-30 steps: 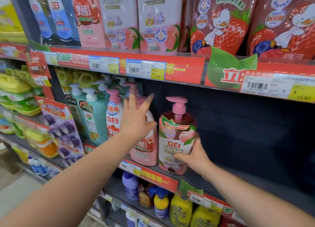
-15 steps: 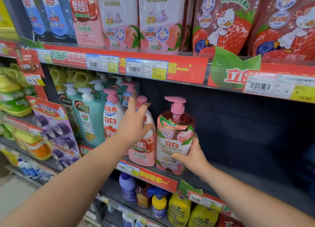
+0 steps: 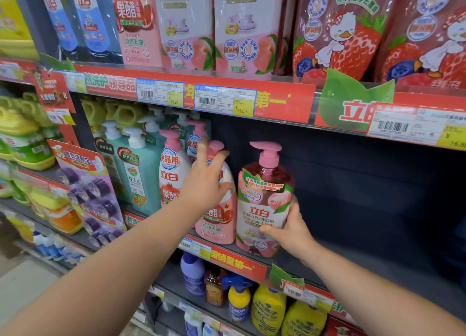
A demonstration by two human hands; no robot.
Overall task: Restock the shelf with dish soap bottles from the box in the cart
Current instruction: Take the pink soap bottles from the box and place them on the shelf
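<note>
A clear pink pump bottle of peach dish soap stands upright at the front edge of the middle shelf. My right hand grips its lower right side, thumb across the label. Just left of it stands a pink-and-white pomegranate soap bottle. My left hand rests on that bottle's shoulder with fingers spread and mostly straight, touching below its pink pump. The box and the cart are out of view.
More pump bottles, pink and teal, fill the shelf to the left. Right of the peach bottle the shelf is dark and bare. Refill pouches stand on the shelf above; yellow and blue bottles below.
My left hand has lowered onto the pomegranate bottle and its fingers have settled against it. The right hand keeps its grip on the peach bottle, which has barely moved.
</note>
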